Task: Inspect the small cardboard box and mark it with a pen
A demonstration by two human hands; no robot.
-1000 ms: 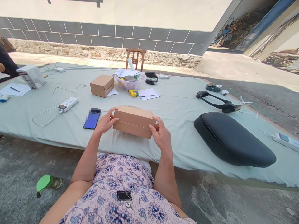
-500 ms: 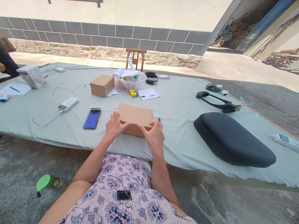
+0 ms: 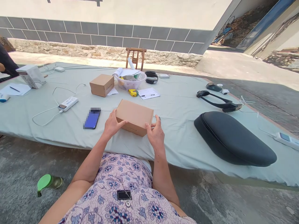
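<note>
A closed brown cardboard box (image 3: pixel 135 112) is in front of me near the table's front edge, its right end turned a little toward me. My left hand (image 3: pixel 113 124) grips its left end, thumb along the front face and fingers at the side. At the right end, my right hand (image 3: pixel 156 132) has its thumb on the front corner and its fingers bent beside the box. The fingertips are partly hidden. A phone (image 3: pixel 92 119) with a blurred screen lies left of my left hand.
Behind stand another cardboard box (image 3: pixel 102 85) and a plastic basket (image 3: pixel 132 83) of items. A yellow tape measure (image 3: pixel 133 92) and paper (image 3: pixel 149 93) lie close by. To the right are a black padded case (image 3: pixel 233 138) and a black headset (image 3: pixel 217 100). A white power bank (image 3: pixel 68 104) trails a cable.
The box has turned slightly, its right end coming nearer, and more of its front face shows. Both thumbs have shifted outward from the front top edge, the right one to the corner.
</note>
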